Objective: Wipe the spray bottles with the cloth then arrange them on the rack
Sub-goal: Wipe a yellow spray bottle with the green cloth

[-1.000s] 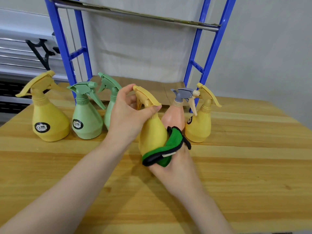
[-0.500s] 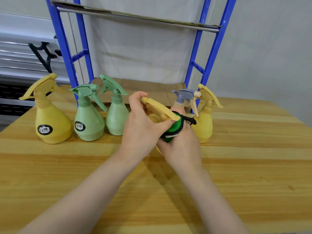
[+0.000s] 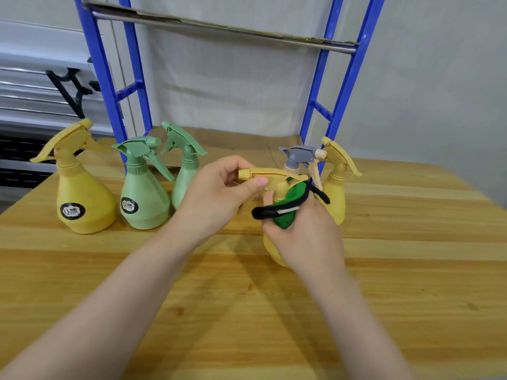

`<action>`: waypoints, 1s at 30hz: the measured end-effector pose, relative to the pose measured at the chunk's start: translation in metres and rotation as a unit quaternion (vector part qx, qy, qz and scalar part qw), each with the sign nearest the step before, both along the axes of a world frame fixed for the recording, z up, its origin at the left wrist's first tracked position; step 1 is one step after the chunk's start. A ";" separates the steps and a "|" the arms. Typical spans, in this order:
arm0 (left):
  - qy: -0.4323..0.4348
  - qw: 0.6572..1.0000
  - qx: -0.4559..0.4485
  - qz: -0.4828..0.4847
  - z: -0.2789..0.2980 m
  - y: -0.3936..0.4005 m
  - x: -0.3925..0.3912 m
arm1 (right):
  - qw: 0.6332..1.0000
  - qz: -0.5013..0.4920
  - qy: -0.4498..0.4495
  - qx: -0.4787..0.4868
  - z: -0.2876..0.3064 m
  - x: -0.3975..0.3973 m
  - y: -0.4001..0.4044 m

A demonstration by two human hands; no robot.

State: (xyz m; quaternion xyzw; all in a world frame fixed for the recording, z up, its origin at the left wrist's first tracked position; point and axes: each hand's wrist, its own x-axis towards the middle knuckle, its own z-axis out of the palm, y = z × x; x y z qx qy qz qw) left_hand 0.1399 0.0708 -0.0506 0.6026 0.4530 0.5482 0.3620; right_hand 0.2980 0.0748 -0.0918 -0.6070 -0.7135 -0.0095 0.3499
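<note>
My left hand [image 3: 216, 196] pinches the spray head of a yellow spray bottle [image 3: 270, 178] held above the wooden table [image 3: 247, 311]. My right hand [image 3: 307, 237] grips a green cloth with black edging [image 3: 285, 209] against the bottle's neck and covers most of its body. A large yellow bottle [image 3: 82, 196], two green bottles [image 3: 142, 198] [image 3: 186, 174], a pink bottle with a grey head [image 3: 299, 157] and another yellow bottle [image 3: 336, 185] stand in a row behind. The blue rack [image 3: 337, 105] rises at the back.
The rack's lower shelf [image 3: 233, 144] is lined with brown cardboard, and its upper shelf edge [image 3: 219, 26] runs across the top. A grey wall is behind. White rails with a black bracket [image 3: 71, 89] are at the far left.
The yellow bottle has tilted so its spray head lies flat. The cloth in my right hand has moved up from the bottle's base to its neck. My left hand has shifted right.
</note>
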 end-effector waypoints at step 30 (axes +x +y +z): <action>-0.347 0.931 -0.112 -0.008 -0.013 -0.009 -0.006 | 0.801 0.088 0.592 -0.015 -0.008 0.018 -0.022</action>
